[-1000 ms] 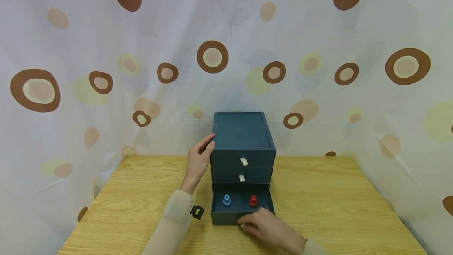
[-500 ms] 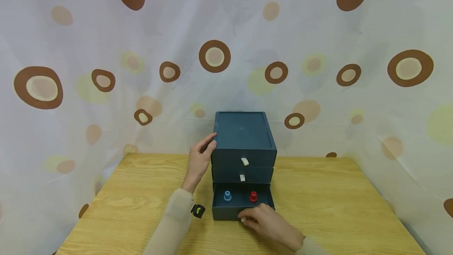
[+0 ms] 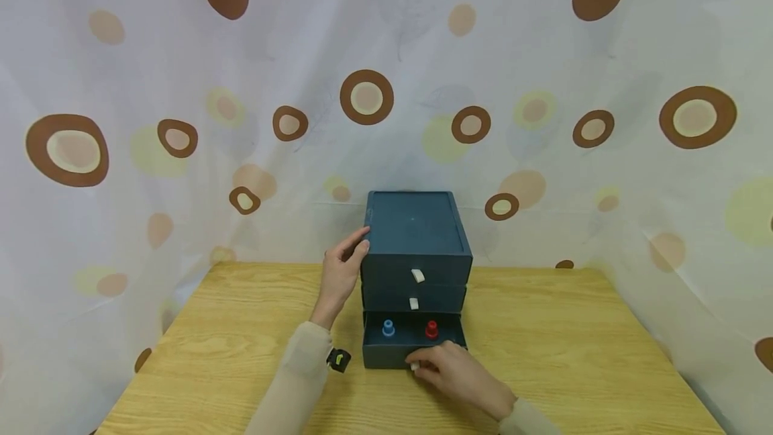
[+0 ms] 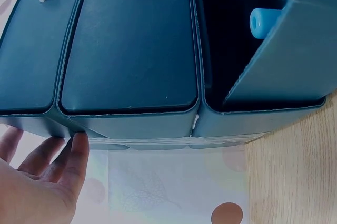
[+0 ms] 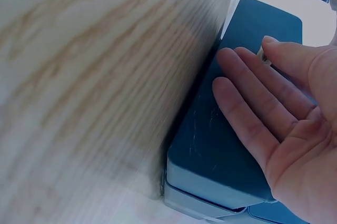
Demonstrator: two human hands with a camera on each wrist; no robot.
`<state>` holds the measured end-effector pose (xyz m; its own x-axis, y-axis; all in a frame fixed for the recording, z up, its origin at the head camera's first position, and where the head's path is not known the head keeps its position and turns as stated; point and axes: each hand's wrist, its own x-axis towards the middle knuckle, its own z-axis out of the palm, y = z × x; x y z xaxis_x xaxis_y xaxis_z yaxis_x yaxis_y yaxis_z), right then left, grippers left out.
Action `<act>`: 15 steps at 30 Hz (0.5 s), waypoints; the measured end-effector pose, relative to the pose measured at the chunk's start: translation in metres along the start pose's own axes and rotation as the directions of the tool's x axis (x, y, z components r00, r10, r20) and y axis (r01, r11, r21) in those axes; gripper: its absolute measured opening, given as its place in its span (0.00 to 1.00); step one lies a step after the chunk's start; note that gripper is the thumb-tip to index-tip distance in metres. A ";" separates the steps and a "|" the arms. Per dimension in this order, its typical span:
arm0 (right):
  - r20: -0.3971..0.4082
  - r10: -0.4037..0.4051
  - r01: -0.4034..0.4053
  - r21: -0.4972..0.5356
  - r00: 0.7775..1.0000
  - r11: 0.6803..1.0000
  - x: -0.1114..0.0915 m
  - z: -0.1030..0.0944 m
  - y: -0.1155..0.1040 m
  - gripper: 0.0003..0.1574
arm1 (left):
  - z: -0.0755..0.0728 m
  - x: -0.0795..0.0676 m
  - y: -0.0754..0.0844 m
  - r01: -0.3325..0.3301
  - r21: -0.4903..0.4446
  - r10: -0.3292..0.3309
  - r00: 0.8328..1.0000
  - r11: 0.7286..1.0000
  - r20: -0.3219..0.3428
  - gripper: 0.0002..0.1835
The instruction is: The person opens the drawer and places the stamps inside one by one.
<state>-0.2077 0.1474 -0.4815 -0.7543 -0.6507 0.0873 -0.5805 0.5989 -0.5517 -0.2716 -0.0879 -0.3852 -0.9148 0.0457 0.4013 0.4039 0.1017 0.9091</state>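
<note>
A dark blue three-drawer cabinet stands on the table, its bottom drawer partly pulled out. Inside that drawer, a blue peg-like piece is on the left and a red one on the right, both upright. My right hand pinches the white pull tab on the drawer front between thumb and index finger, other fingers stretched along the front. My left hand rests its extended fingers against the cabinet's left side near the top.
The upper two drawers are closed, each with a white pull tab. Under everything is a wooden table. A patterned curtain hangs close behind the cabinet. A small black device sits at the left wrist.
The bottom drawer has slid partway in toward the cabinet, carrying both pieces with it. My right hand has moved inward along with the tab; my left hand keeps its place on the cabinet.
</note>
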 end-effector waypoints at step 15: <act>-0.020 0.035 -0.035 0.006 0.999 0.999 0.008 0.001 0.008 0.13 | 0.000 -0.001 -0.003 -0.002 0.006 0.002 1.000 1.000 0.000 0.22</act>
<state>-0.2187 0.1465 -0.4864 -0.7804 -0.6196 0.0845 -0.5518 0.6188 -0.5591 -0.2721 -0.0879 -0.3880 -0.9140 0.0458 0.4030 0.4056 0.1074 0.9077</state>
